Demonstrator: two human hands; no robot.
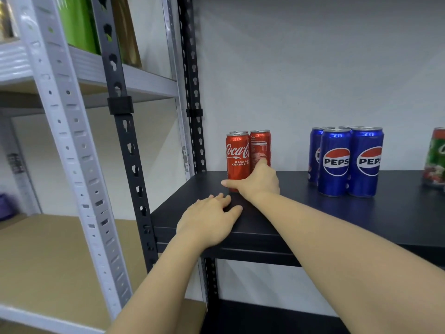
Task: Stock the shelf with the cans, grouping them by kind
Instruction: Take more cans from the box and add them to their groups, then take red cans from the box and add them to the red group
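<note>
A black shelf board (313, 213) carries three groups of cans. At its left stand red Coca-Cola cans (237, 155), upright and close together. My right hand (256, 180) wraps the base of the front red can, thumb on its left side and a finger up between two cans. My left hand (209, 220) lies flat on the shelf's front edge, fingers spread, holding nothing. Several blue Pepsi cans (346, 162) stand in a tight cluster to the right. A green and red can (435, 157) shows partly at the right border.
A black perforated upright (130, 145) frames the shelf's left side. Beside it stands a grey-white rack (62, 131) with cardboard-coloured boards; green and gold packages (79, 22) sit on its upper level. A pale wall runs behind the cans.
</note>
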